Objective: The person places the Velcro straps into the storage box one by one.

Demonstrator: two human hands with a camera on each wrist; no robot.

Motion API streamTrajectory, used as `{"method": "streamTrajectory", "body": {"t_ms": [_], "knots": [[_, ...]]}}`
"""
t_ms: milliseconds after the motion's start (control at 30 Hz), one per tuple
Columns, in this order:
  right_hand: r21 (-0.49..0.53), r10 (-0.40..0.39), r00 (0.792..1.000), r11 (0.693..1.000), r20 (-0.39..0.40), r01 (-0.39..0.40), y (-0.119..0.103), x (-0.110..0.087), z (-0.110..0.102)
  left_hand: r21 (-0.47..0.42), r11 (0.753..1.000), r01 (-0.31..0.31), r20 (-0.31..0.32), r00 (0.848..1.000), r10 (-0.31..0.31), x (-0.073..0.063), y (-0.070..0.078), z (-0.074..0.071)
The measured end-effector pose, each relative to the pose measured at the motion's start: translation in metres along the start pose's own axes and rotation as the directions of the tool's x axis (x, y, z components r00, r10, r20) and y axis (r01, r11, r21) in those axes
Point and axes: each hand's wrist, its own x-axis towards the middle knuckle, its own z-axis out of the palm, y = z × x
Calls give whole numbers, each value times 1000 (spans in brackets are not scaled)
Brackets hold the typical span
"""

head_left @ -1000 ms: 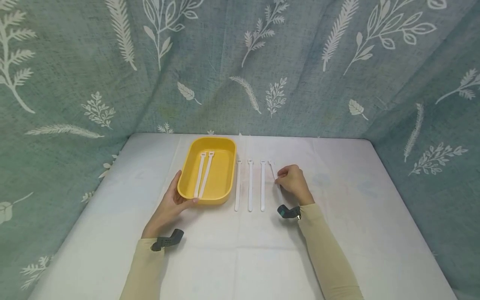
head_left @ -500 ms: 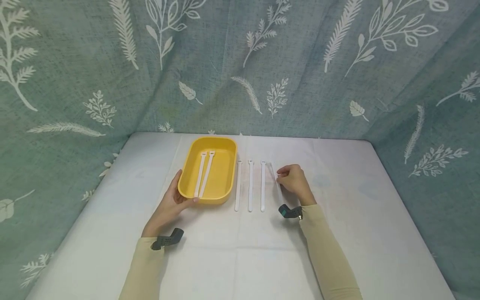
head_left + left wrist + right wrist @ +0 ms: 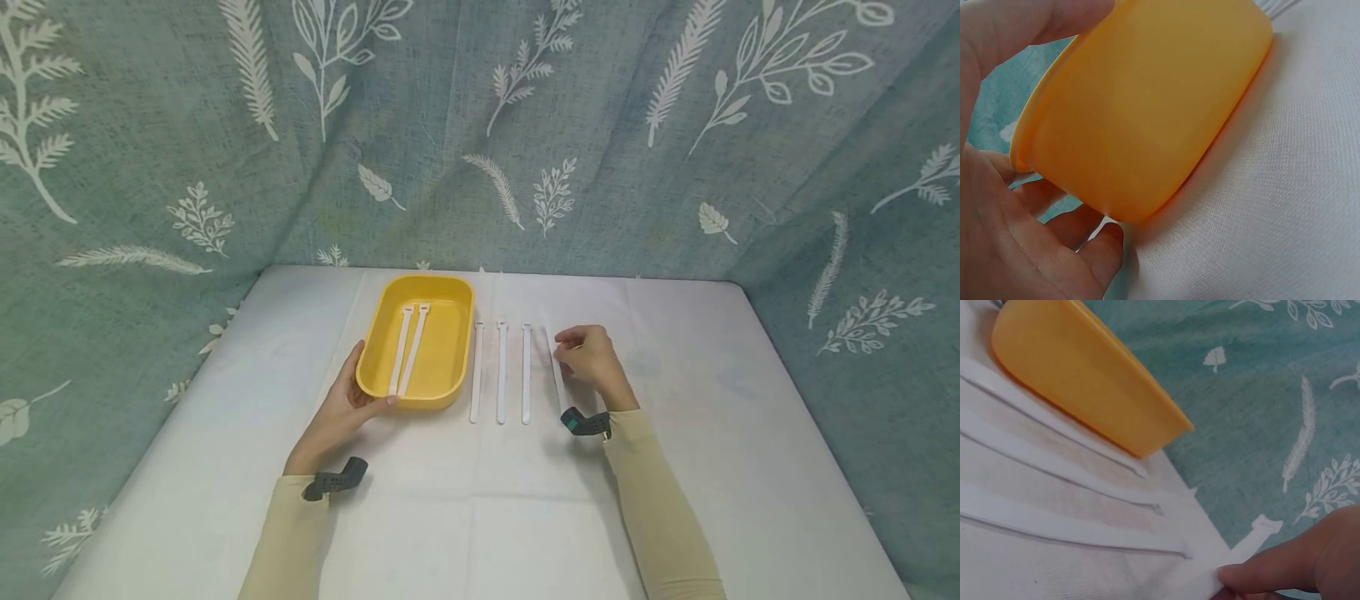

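I see a person's left hand [image 3: 341, 417] gripping the yellow tray [image 3: 445, 354] at its near-left corner; the right hand [image 3: 592, 357], to the tray's right, pinches a white strap [image 3: 1244, 551]. Three similar straps [image 3: 501, 375] lie between on the worktop [image 3: 480, 542], two more straps [image 3: 413, 350] inside the tray. Leaf-patterned fabric [image 3: 450, 229] hangs behind it.

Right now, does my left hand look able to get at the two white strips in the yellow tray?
Probably yes. Your left hand grips the open-topped yellow tray, thumb at the rim near the two white strips, though it may have to loosen its hold first.
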Motion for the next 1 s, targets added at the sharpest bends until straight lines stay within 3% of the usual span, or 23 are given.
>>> {"method": "streamTrajectory", "body": {"t_ms": [433, 733, 1000], "knots": [[153, 19, 1000, 988, -17, -16, -5, -1, -4, -4, 1000, -12, 10, 1000, 12, 0, -2, -2], [291, 69, 997, 954, 16, -71, -6, -2, -3, -4, 1000, -24, 13, 1000, 24, 0, -1, -2], [337, 64, 997, 939, 44, -75, -11, -2, 0, -20, 1000, -11, 11, 1000, 11, 0, -2, -1]]}}
